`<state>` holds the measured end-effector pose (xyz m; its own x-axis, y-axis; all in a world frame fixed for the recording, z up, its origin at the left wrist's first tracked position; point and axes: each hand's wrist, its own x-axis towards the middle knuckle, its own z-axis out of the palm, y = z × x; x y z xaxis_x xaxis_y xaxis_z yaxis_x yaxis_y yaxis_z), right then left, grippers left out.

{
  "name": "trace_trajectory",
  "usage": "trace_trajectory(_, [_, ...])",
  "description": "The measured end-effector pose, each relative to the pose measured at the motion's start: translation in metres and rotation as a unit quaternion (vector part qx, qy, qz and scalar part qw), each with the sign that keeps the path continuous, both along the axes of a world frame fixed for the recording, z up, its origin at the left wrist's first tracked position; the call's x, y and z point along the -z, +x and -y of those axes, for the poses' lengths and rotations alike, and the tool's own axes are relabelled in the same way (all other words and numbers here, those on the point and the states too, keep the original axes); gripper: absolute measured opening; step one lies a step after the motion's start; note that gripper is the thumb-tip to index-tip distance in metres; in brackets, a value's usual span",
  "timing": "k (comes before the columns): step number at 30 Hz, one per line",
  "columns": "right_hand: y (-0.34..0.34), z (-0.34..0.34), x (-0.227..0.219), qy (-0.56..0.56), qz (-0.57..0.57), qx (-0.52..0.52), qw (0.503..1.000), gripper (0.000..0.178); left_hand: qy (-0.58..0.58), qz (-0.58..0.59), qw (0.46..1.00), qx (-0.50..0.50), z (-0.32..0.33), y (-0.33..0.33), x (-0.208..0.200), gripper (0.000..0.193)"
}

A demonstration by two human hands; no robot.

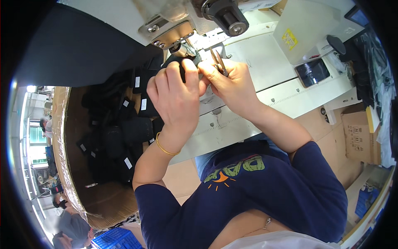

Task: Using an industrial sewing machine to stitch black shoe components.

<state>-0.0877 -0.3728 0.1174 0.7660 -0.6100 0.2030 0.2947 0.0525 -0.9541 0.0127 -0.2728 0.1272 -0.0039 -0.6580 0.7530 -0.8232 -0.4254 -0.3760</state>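
Both of my hands meet just under the head of a sewing machine [170, 35]. My left hand [176, 93] is closed, its fingers curled on a piece of dark fabric [171, 60] beside the machine's metal cylinder part. A pair of thread snips [220, 62] sits in my right hand [234, 89], blades pointing up and away from me. The right thumb and forefinger also press together close to the left fingertips. What they pinch there is too small to make out.
A large cardboard box [62, 137] on the left holds black fabric pieces [128, 130] with white labels. A phone [313, 72] lies on the white machine table [244, 120] at right. A brown carton [358, 137] stands beyond. Other people [72, 226] appear at far left.
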Motion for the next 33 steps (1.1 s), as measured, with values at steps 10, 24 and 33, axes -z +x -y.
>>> trace_trajectory(10, [-0.002,0.002,0.000,0.013,0.007,-0.004,1.000,0.032,-0.021,-0.033,0.993,0.114,-0.019,-0.022,-0.007,0.023])
trace_trajectory(24, [-0.002,0.007,0.004,0.040,0.002,-0.007,0.999,0.036,-0.031,-0.070,0.984,0.161,0.009,-0.003,-0.006,0.037])
trace_trajectory(33, [-0.006,0.009,0.003,0.037,-0.007,-0.034,0.999,0.035,-0.039,-0.053,0.985,0.158,0.011,0.005,0.000,0.029])
